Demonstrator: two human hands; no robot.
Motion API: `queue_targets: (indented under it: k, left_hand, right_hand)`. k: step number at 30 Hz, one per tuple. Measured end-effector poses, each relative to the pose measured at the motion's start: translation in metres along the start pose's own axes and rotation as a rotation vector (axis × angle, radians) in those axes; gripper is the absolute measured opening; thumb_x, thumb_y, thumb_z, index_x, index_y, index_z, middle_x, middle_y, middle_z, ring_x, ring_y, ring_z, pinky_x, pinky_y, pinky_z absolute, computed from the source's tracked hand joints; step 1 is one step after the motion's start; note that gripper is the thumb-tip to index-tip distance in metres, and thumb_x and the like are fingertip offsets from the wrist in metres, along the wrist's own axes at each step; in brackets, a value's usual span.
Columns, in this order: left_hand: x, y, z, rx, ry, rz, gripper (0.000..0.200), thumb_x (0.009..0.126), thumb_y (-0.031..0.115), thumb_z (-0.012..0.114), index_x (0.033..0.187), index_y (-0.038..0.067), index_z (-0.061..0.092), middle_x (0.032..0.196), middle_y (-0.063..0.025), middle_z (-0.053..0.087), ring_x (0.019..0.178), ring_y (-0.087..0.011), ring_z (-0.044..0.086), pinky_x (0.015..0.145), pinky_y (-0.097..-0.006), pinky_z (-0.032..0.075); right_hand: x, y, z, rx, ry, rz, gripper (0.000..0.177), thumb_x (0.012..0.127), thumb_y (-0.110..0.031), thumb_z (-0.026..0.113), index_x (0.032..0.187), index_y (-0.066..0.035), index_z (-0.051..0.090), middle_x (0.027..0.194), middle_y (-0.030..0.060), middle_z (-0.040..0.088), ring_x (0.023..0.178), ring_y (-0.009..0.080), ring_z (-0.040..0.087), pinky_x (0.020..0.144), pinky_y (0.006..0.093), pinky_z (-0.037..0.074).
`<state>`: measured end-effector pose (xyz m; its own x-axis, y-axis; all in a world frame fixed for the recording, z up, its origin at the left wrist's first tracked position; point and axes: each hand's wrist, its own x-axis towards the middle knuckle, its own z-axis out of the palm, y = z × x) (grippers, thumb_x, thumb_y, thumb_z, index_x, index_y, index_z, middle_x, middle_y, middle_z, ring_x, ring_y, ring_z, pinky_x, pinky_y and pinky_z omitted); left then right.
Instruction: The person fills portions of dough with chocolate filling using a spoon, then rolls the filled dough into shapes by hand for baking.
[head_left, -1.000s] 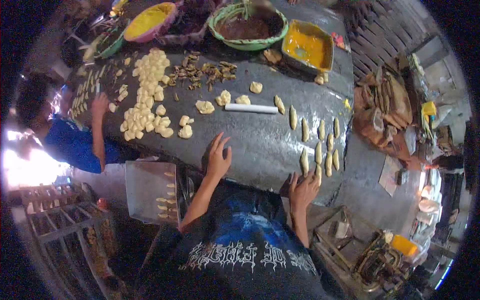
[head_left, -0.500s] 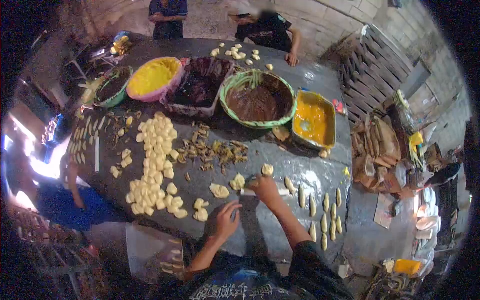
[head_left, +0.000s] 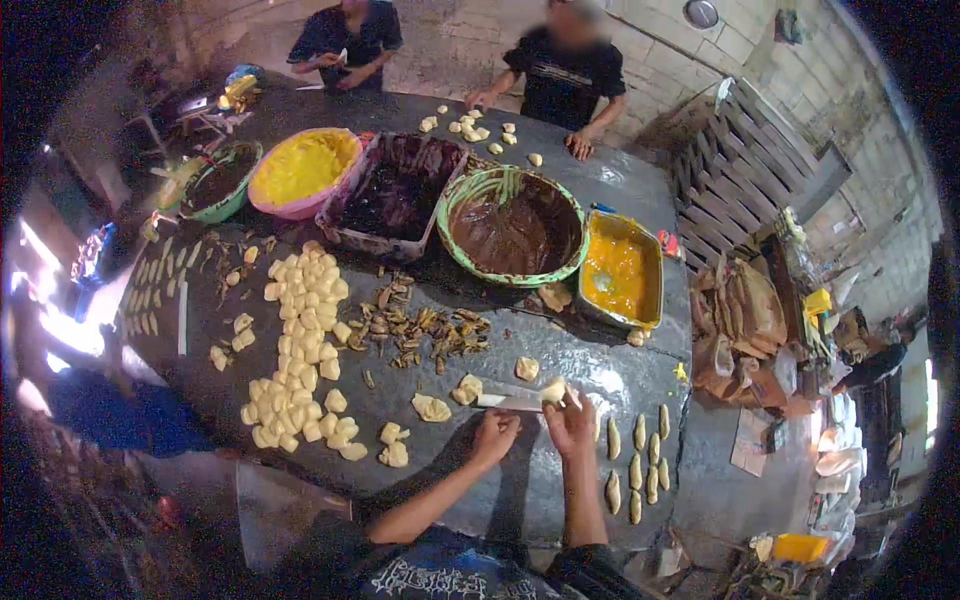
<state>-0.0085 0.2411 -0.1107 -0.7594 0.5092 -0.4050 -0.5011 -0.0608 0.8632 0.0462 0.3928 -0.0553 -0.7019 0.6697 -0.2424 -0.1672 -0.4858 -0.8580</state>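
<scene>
My right hand is raised near the table's front, its fingers closed on a pale piece of dough. Just left of it is my left hand, its fingers curled; whatever they may hold is hidden. A white rod, like a rolling pin, lies on the dark table just beyond both hands. Around its left end are a flattened dough piece and a rounder dough piece. Another dough piece sits behind the rod. Several finger-shaped dough rolls stand in rows to the right.
A long heap of dough balls lies left, beside browned peels or scraps. Across the middle stand a yellow-filled basin, a dark-stained tub, a green basin of brown paste and an orange-filled tray. Two people stand opposite.
My right hand has left the rod and now holds a dough piece. My left hand has moved right and curled its fingers. Opposite, one person now reaches toward the dough pieces.
</scene>
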Motion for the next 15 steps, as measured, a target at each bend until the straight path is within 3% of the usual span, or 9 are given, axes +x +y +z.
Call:
queue_targets:
  k: [2,4,6,7,10,11,12,14,15]
  left_hand:
    - [-0.001,0.006,0.005,0.016,0.014,0.043,0.024,0.097,0.016,0.064,0.111,-0.001,0.055,0.108,-0.0105,0.068,0.093,-0.0174,0.07,0.081,-0.0306,0.057]
    - [0.0,-0.007,0.009,-0.199,0.012,0.092,0.022,0.098,0.015,0.062,0.111,-0.002,0.056,0.106,-0.0089,0.068,0.088,-0.0155,0.069,0.08,-0.0287,0.056]
    - [-0.035,0.033,0.022,-0.152,0.015,0.197,0.018,0.098,0.009,0.058,0.111,-0.003,0.057,0.105,-0.0059,0.066,0.086,-0.0135,0.064,0.081,-0.0272,0.052]
    - [-0.056,0.054,0.031,-0.094,0.078,0.184,0.019,0.098,0.007,0.058,0.113,-0.003,0.057,0.106,-0.006,0.065,0.088,-0.0133,0.063,0.083,-0.0273,0.051]
    - [-0.092,0.042,0.033,0.137,0.057,0.521,0.035,0.096,0.011,0.058,0.128,-0.003,0.055,0.131,-0.0139,0.06,0.121,-0.0212,0.057,0.102,-0.0339,0.045]
    - [-0.122,0.074,0.052,0.237,0.107,0.583,0.041,0.096,0.015,0.06,0.132,-0.003,0.053,0.138,-0.0164,0.057,0.13,-0.025,0.053,0.107,-0.0363,0.042]
    - [-0.156,0.119,0.069,0.414,0.045,0.762,0.046,0.094,0.019,0.063,0.133,-0.002,0.053,0.139,-0.0179,0.056,0.133,-0.0282,0.052,0.109,-0.0382,0.041]
    - [-0.201,0.179,0.102,0.615,-0.048,1.056,0.055,0.086,0.03,0.071,0.13,0.001,0.057,0.136,-0.0199,0.058,0.13,-0.0333,0.054,0.109,-0.0411,0.041]
    - [-0.213,0.191,0.114,0.706,-0.09,1.136,0.046,0.086,0.028,0.073,0.122,0.002,0.062,0.128,-0.0181,0.064,0.122,-0.0317,0.06,0.103,-0.0405,0.046]
  right_hand:
    - [-0.007,-0.001,0.003,-0.104,-0.065,-0.18,0.056,0.091,-0.027,0.071,0.134,0.001,0.05,0.118,0.0101,0.061,0.109,0.0219,0.059,0.096,0.035,0.05]
    - [-0.032,-0.042,0.026,0.004,-0.128,-0.104,0.061,0.09,-0.026,0.073,0.137,0.003,0.047,0.122,0.0109,0.06,0.109,0.021,0.059,0.098,0.0349,0.048]
    - [-0.066,-0.104,0.06,0.232,-0.195,0.126,0.067,0.089,-0.022,0.075,0.141,0.006,0.044,0.125,0.012,0.059,0.11,0.0195,0.059,0.098,0.0338,0.047]
    - [-0.082,-0.111,0.058,0.209,-0.125,0.069,0.067,0.087,-0.015,0.076,0.141,0.006,0.044,0.123,0.0101,0.061,0.11,0.0159,0.059,0.089,0.0301,0.049]
    - [-0.124,-0.134,0.04,0.019,-0.086,0.018,0.044,0.09,-0.006,0.071,0.13,0.004,0.055,0.108,0.006,0.066,0.096,0.0109,0.062,0.079,0.024,0.048]
    - [-0.135,-0.131,0.025,-0.077,-0.122,0.016,0.042,0.092,-0.009,0.07,0.13,0.003,0.057,0.112,0.0081,0.067,0.099,0.0145,0.064,0.085,0.0272,0.049]
    - [-0.147,-0.125,0.011,-0.172,-0.157,0.018,0.04,0.094,-0.013,0.069,0.13,0.003,0.059,0.117,0.0102,0.069,0.103,0.018,0.065,0.092,0.0303,0.051]
    - [-0.173,-0.121,0.007,-0.251,-0.244,0.059,0.033,0.095,-0.021,0.069,0.119,0.002,0.064,0.106,0.0067,0.069,0.094,0.0154,0.064,0.084,0.0279,0.051]
    - [-0.185,-0.116,0.009,-0.201,-0.268,0.104,0.03,0.095,-0.022,0.067,0.115,0.0,0.064,0.104,0.0053,0.068,0.091,0.0152,0.063,0.082,0.0278,0.051]
